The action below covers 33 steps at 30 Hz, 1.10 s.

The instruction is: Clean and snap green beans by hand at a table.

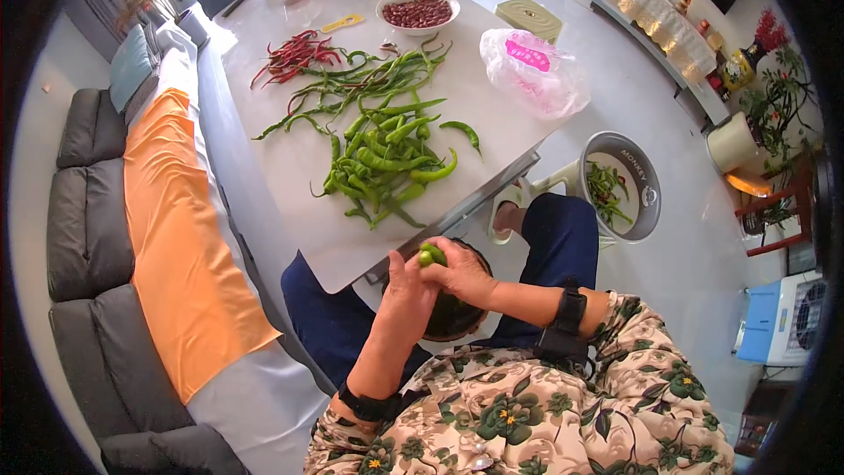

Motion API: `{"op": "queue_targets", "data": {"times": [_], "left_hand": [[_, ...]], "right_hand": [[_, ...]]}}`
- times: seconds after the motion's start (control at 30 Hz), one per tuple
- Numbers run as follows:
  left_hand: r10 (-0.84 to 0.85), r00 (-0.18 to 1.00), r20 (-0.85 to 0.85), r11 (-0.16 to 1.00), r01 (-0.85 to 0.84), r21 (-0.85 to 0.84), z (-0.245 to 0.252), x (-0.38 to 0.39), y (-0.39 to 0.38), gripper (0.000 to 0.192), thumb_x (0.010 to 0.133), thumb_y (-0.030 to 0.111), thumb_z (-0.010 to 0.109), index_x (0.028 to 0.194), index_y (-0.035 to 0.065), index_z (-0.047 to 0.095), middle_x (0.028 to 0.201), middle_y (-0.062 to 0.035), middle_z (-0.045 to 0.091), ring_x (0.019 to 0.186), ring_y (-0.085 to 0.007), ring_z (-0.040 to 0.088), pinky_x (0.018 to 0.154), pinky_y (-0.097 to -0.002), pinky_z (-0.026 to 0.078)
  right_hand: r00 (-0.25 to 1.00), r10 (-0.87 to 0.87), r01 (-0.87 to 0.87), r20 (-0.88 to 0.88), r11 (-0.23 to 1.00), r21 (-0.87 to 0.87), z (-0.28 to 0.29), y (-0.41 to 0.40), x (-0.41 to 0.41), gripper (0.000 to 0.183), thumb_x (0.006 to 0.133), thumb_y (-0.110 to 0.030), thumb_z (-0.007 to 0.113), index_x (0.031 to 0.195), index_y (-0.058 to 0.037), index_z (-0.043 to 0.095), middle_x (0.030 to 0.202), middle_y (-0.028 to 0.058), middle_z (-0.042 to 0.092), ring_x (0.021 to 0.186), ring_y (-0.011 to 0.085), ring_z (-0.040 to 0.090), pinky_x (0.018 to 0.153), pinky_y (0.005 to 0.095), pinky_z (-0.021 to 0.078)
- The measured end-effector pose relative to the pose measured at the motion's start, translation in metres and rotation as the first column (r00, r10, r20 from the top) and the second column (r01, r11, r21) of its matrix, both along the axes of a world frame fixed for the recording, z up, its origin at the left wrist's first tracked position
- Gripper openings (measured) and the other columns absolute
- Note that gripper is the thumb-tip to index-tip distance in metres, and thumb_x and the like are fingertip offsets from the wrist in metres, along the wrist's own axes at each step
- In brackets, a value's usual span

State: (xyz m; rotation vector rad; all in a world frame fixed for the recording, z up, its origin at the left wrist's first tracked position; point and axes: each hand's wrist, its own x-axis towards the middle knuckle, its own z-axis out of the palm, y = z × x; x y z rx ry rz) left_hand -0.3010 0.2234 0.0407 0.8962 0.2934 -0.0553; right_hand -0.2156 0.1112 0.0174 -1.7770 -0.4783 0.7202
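A green chili pepper (pixel 432 254) is gripped in my right hand (pixel 465 277), above a dark round container (pixel 455 320) between my knees. My left hand (pixel 409 293) meets the right at the pepper, its thumb raised; whether it also grips the pepper cannot be told. Beyond the table edge lies a pile of green peppers (pixel 389 161). Behind it are long thin green chilies (pixel 362 86) and a heap of red chilies (pixel 297 56). A white bowl (pixel 417 31) of dark red beans stands farther back, near a yellow-handled peeler (pixel 343 23).
On the table's right edge lies a white plastic bag (pixel 534 72). A grey bucket (pixel 649 211) holding green peppers stands by my right knee. A grey sofa with an orange cover (pixel 178 231) runs along the left. A green box (pixel 527 16) is beyond the bag.
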Motion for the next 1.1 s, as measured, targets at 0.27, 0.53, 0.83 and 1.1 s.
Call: {"op": "queue_targets", "data": {"times": [0.27,0.53,0.83,1.1], "left_hand": [[-0.208,0.977,-0.050,0.959,0.193,-0.209,0.015,0.013,0.016,0.052,0.095,0.033,0.039,0.128,-0.0075,0.039,0.129,-0.0241,0.045,0.117,-0.0330,0.048,0.100,-0.0438,0.037],[0.044,0.992,-0.118,0.968,-0.071,-0.239,-0.002,0.006,0.054,0.034,0.093,0.022,0.047,0.108,-0.0065,0.054,0.091,-0.0151,0.063,0.077,-0.0208,0.061,0.073,-0.0318,0.050],[0.005,0.991,-0.134,0.952,-0.046,-0.304,-0.013,0.010,0.051,0.030,0.092,0.020,0.048,0.106,-0.0068,0.055,0.089,-0.0139,0.062,0.078,-0.0208,0.060,0.073,-0.0303,0.050],[0.043,0.993,-0.110,0.933,-0.079,-0.352,-0.004,0.009,0.055,0.025,0.092,0.017,0.049,0.100,-0.0048,0.056,0.088,-0.0126,0.061,0.081,-0.0206,0.059,0.072,-0.0300,0.050]], "right_hand": [[0.906,-0.129,0.211,-0.404,0.964,0.165,0.019,-0.058,0.039,0.022,0.075,-0.004,0.061,0.096,-0.0044,0.054,0.071,0.0014,0.057,0.053,0.0085,0.054,0.042,0.0213,0.0410],[0.732,-0.610,0.605,0.303,0.787,0.122,0.049,-0.191,0.155,0.026,0.072,-0.005,0.062,0.097,-0.0008,0.056,0.072,0.0038,0.059,0.055,0.0092,0.056,0.051,0.0247,0.0472],[0.711,-0.520,0.666,0.473,0.714,-0.215,0.003,-0.273,0.189,0.040,0.073,-0.011,0.061,0.110,0.0035,0.058,0.097,0.0159,0.064,0.082,0.0219,0.063,0.078,0.0315,0.0493],[0.896,-0.386,0.398,0.220,0.917,-0.009,0.042,-0.133,0.154,0.019,0.073,-0.009,0.058,0.090,-0.0009,0.062,0.080,0.0082,0.065,0.070,0.0130,0.063,0.059,0.0276,0.0513]]}}
